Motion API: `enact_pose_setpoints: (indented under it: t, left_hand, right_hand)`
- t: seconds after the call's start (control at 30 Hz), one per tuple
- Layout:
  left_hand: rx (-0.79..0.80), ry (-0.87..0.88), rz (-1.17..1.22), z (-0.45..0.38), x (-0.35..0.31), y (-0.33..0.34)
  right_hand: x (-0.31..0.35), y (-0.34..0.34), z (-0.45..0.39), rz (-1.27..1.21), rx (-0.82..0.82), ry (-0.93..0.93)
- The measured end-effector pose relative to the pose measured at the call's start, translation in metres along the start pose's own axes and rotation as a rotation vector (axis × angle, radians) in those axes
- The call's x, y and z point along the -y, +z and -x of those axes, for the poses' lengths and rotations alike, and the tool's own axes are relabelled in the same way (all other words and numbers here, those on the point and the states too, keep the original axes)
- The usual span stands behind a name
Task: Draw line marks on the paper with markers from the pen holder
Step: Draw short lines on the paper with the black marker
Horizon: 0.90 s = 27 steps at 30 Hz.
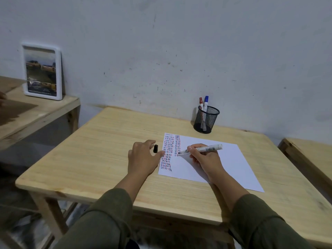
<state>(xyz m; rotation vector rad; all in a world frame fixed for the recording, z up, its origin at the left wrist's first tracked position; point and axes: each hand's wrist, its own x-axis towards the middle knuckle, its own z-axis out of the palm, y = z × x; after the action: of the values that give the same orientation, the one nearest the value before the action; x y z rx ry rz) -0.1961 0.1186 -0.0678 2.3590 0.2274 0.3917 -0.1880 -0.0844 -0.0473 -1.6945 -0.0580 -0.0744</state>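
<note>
So the person's wearing a long-sleeved top in a dull olive-green, soft-looking fabric, kind of a sweatshirt feel. Both sleeves come in from the bottom of the frame, one at lower left and one at lower right, and they're loose, with folds and creases bunching along the arms. Each cuff stops partway up the forearm, so the wrists are bare. The left hand [142, 159] and right hand [204, 159], near the middle of the frame, are bare too, with no rings, watch or bracelets showing. No logos or print visible on the fabric.

white paper [215, 164] flat, dash rows left; uncapped black marker [203, 149] tip touching.
</note>
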Motion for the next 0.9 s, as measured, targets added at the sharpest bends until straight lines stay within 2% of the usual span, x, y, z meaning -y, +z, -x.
enact_pose_setpoints:
  t: [0.2,0.3,0.47,0.63,0.77,0.9]
  left_hand:
    - [-0.006,0.035,0.046,0.003,-0.005,-0.005]
    - [-0.027,0.009,0.198,0.006,-0.009,-0.009]
    - [-0.100,-0.210,0.651,0.002,-0.028,-0.019]
    - [-0.071,-0.375,1.003,-0.009,-0.066,-0.028]
    - [0.001,-0.356,1.105,-0.012,-0.092,-0.035]
    - [0.021,-0.328,1.104,-0.012,-0.105,-0.038]
  right_hand:
    - [0.008,0.002,0.006,-0.151,-0.035,0.065]
    - [0.018,0.002,0.010,-0.263,-0.046,0.132]
    - [0.047,-0.002,0.007,-0.149,0.025,-0.001]
    - [0.076,0.001,0.010,-0.099,0.119,-0.132]
    - [0.094,0.000,0.014,-0.065,0.124,-0.207]
    - [0.107,-0.007,0.018,-0.068,0.100,-0.238]
